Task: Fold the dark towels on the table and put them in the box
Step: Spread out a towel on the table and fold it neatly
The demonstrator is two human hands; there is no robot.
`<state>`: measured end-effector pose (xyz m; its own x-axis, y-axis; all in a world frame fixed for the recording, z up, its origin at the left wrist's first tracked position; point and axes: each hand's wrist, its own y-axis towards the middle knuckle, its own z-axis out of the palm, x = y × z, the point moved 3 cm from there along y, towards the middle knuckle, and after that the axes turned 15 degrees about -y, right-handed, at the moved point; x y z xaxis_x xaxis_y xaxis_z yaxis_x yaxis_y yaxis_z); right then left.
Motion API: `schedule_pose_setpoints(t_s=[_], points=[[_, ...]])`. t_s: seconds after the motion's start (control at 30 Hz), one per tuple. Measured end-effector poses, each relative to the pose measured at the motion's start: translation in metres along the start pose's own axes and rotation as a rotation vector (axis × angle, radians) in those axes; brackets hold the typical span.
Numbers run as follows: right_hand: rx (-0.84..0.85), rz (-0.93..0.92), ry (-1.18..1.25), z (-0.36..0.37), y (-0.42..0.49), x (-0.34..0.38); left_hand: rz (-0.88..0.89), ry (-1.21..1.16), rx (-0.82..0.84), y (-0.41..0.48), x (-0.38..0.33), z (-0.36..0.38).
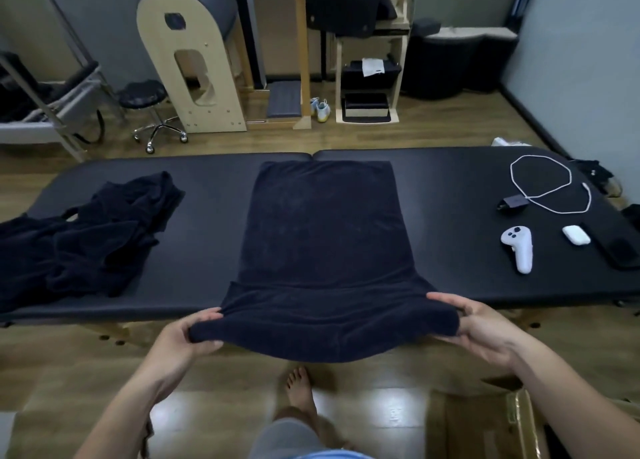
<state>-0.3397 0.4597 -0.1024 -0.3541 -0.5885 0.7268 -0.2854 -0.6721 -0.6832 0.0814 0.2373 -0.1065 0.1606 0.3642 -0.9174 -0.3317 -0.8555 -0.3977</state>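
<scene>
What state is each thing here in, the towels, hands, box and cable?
Dark navy terry towel, centre: spread flat, near end lifted off the black padded table.
Left hand: grips its near left corner.
Right hand: grips its near right corner.
Heap of dark towels, left: crumpled, unfolded.
Brown cardboard box on floor: open.
White cable: loosely coiled.

The person's forearms are bare down to the left hand and right hand, a light blue top shows at the bottom edge, grey shorts cover the leg to the knee, and the one foot in view is bare.
</scene>
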Motion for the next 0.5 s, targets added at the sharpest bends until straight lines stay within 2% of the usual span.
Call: schedule_pose_setpoints(t_s=[0.1, 0.2, 0.27, 0.4, 0.5], points=[[-0.036, -0.087, -0.053, -0.003, 0.003, 0.017, 0.061, 0.025, -0.077, 0.013, -0.027, 0.006], [-0.225, -0.168, -0.247, -0.012, 0.021, 0.042, 0.149, 0.057, -0.118, 0.039, -0.062, 0.007], [-0.336, -0.23, -0.411, -0.017, 0.038, 0.065, 0.177, -0.031, -0.111, 0.063, -0.084, 0.012], [-0.409, -0.31, -0.363, -0.013, 0.082, 0.121, 0.166, -0.316, -0.098, 0.129, -0.115, 0.03], [-0.399, -0.228, -0.406, -0.003, 0.12, 0.134, 0.115, -0.313, -0.053, 0.178, -0.107, 0.045]])
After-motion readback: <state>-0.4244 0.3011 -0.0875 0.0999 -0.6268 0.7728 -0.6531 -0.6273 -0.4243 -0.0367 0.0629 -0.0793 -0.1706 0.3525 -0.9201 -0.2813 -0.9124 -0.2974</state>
